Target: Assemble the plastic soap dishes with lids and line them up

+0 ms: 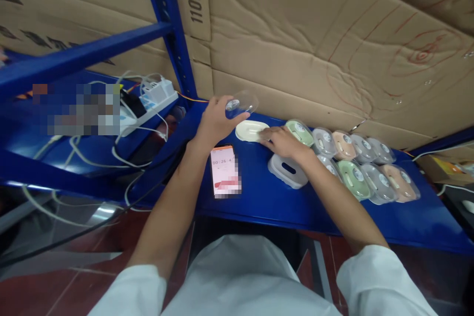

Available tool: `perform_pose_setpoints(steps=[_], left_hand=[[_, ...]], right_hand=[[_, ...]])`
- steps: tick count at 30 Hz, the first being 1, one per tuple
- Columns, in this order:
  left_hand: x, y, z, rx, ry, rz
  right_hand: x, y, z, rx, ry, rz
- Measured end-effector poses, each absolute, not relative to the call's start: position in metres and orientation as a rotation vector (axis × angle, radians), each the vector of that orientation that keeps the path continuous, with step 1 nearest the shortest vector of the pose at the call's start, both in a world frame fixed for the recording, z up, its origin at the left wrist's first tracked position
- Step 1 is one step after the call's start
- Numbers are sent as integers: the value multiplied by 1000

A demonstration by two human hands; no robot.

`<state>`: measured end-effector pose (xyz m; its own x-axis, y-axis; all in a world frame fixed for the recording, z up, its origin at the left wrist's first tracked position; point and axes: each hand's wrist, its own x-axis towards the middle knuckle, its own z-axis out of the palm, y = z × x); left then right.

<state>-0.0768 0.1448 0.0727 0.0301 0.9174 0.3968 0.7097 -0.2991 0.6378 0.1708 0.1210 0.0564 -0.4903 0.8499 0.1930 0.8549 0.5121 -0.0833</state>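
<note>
A clear oval lid (247, 102) with a round label is gripped by my left hand (217, 117), raised just behind a cream soap dish (249, 130). My right hand (283, 142) has its slightly blurred fingers closed on the right end of that dish, which sits on the blue shelf. Close to my right wrist lies a grey soap dish (287, 172) with a dark slot. A green soap dish (299, 133) under a clear lid stands just behind my right hand.
Several lidded soap dishes in grey, green and peach, including a peach one (402, 185), form two rows on the right. A phone (224, 170) showing a timer lies on the blue shelf (255, 202). A power strip (159, 98) with cables is left; cardboard (281, 59) stands behind.
</note>
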Motion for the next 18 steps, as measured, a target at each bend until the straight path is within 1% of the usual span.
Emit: perform_pose_setpoints(steps=[5, 8, 11, 14, 18], left_hand=[[-78, 148, 65, 1997, 1718, 1074], [-78, 149, 62, 1997, 1712, 1099], [-75, 148, 62, 2011, 1688, 1143], [-73, 145, 64, 2017, 1679, 1156], [-70, 143, 63, 2026, 1686, 1143]], right_hand=[[208, 17, 53, -1525, -2578, -135], [221, -19, 42, -1631, -2535, -158], [216, -7, 38, -1598, -2429, -171], [197, 35, 41, -1462, -2344, -175], [170, 81, 34, -1262, -2489, -5]])
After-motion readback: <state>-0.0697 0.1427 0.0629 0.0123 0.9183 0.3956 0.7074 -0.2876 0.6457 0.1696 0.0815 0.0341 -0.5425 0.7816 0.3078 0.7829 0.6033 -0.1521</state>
